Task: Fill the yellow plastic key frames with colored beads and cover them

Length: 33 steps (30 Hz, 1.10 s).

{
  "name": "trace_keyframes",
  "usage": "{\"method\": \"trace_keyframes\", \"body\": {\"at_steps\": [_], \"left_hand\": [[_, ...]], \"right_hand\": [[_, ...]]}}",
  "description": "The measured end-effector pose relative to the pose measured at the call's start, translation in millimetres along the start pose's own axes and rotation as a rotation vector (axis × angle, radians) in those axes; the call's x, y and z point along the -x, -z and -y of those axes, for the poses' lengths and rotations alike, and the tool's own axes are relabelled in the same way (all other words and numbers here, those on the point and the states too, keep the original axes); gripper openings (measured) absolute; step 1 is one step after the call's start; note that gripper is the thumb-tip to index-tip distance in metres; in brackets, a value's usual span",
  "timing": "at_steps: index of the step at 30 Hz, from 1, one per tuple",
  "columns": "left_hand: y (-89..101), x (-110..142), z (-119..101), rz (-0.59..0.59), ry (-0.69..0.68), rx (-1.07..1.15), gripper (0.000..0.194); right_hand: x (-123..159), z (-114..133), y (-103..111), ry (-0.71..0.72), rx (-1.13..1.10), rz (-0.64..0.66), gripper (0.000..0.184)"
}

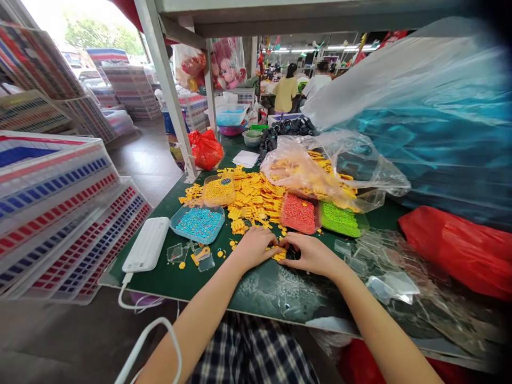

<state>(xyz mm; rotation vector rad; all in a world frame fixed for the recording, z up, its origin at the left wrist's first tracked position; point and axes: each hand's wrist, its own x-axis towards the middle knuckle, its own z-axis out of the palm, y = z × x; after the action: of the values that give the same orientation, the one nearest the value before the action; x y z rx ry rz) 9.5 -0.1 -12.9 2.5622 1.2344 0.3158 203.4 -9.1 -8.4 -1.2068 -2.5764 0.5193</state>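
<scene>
My left hand [253,246] and my right hand [311,254] meet at the near edge of a heap of small yellow plastic pieces [256,200] on the green table [168,277]. Both hands have their fingers curled and pinched together on yellow pieces [279,255] between them. Around the heap stand shallow trays of beads: blue [199,223], yellow [219,191], red [298,213] and green [340,218]. A clear bag with more yellow pieces [304,173] lies behind the red tray.
A white power bank [147,244] with a cable lies at the left. Clear plastic covers [380,266] are scattered at the right, beside a red bag [460,248]. Stacked striped trays [52,213] stand at the left. People work in the background.
</scene>
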Motion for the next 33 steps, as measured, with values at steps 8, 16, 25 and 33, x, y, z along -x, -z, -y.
{"method": "trace_keyframes", "body": {"at_steps": [8,16,25,33], "left_hand": [[3.6,1.3,-0.9,0.015,-0.017,-0.050,0.033],[11.0,8.7,-3.3,-0.071,-0.024,-0.057,0.032],[20.9,8.2,-4.2,-0.130,-0.018,0.035,0.026],[104.5,36.0,48.3,-0.198,0.783,-0.084,0.032]], "right_hand": [[0.3,0.8,-0.6,0.011,0.011,0.007,0.029],[2.6,-6.1,-9.9,0.048,0.025,-0.092,0.044],[0.0,-8.8,-19.5,0.119,0.095,-0.160,0.044],[-6.6,-6.1,-21.9,0.146,0.132,-0.123,0.040]]}}
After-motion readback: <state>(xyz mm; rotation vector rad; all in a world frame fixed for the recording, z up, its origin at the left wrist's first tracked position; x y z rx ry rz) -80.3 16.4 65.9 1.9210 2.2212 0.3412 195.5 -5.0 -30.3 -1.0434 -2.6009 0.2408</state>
